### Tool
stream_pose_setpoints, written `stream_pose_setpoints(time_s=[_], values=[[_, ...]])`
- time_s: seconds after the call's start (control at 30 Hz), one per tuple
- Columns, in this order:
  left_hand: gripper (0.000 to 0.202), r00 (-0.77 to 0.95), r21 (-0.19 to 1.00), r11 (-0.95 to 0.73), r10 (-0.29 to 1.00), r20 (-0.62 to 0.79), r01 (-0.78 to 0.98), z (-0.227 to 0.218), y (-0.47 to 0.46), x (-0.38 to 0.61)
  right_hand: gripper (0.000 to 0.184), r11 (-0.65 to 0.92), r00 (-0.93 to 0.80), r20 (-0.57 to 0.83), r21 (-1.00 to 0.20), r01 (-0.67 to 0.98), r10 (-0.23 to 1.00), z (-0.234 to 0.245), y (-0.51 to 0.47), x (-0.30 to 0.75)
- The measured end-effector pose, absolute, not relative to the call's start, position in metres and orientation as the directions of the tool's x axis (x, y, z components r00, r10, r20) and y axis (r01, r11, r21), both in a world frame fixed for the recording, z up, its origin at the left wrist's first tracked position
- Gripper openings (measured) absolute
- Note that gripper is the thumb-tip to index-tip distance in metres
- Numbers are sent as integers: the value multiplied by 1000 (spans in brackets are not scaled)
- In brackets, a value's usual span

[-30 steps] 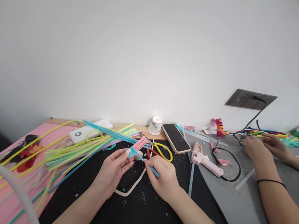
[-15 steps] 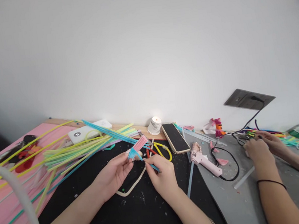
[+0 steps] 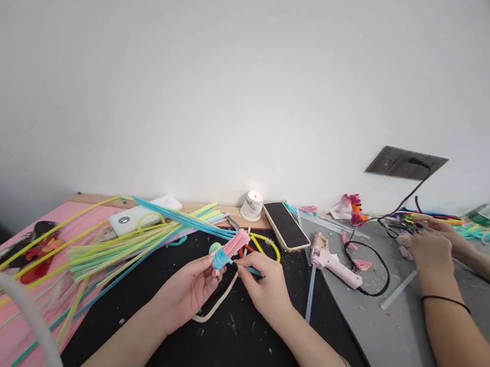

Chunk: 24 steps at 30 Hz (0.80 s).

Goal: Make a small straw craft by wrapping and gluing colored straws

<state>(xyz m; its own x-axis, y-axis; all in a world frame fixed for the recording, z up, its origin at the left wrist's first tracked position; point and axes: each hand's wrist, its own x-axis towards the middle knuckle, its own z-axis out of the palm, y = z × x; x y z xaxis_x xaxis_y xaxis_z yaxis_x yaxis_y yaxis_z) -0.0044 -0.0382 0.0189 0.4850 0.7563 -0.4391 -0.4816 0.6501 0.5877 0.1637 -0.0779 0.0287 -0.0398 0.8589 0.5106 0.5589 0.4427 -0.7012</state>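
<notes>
My left hand (image 3: 193, 286) is closed on a small bundle of pink pipe cleaners (image 3: 237, 243), tilted up to the right. Around the bundle's lower part runs a wrap of blue pipe cleaner (image 3: 221, 260). A pale green round piece (image 3: 214, 247) shows beside the wrap, partly hidden. My right hand (image 3: 264, 280) pinches the loose end of the blue pipe cleaner just right of the bundle; its tail pokes out past the fingers. Behind my right hand lie scissors with yellow handles (image 3: 273, 246). A cream pipe cleaner (image 3: 212, 313) curves on the black mat below my hands.
Pastel pipe cleaners (image 3: 114, 258) lie heaped on the left beside a white power bank (image 3: 145, 214). A paper cup (image 3: 252, 205), a phone (image 3: 287, 226) and a pink glue gun (image 3: 334, 265) stand or lie ahead. At right, another person's hands (image 3: 431, 246) work near a black cord.
The bundle has turned in my left hand, so more of the blue wrap and the green piece show. My right hand still pinches the blue end, nearly in place.
</notes>
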Motion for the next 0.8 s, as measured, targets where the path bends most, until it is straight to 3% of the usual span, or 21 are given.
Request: stream_pose_setpoints(time_s=[0.23,0.5,0.8], values=[[5,518,522,697,716,-468,-492,21,-38,-5,15,419,-24,475,-750,511,879,28,-78,163],[14,589,548,682,717,-371,-485,26,-39,-6,14,331,29,378,-843,424,925,22,-75,165],[20,660,508,722,669,-341,-469,23,-39,-11,3,195,72,208,-969,154,976,18,-73,164]])
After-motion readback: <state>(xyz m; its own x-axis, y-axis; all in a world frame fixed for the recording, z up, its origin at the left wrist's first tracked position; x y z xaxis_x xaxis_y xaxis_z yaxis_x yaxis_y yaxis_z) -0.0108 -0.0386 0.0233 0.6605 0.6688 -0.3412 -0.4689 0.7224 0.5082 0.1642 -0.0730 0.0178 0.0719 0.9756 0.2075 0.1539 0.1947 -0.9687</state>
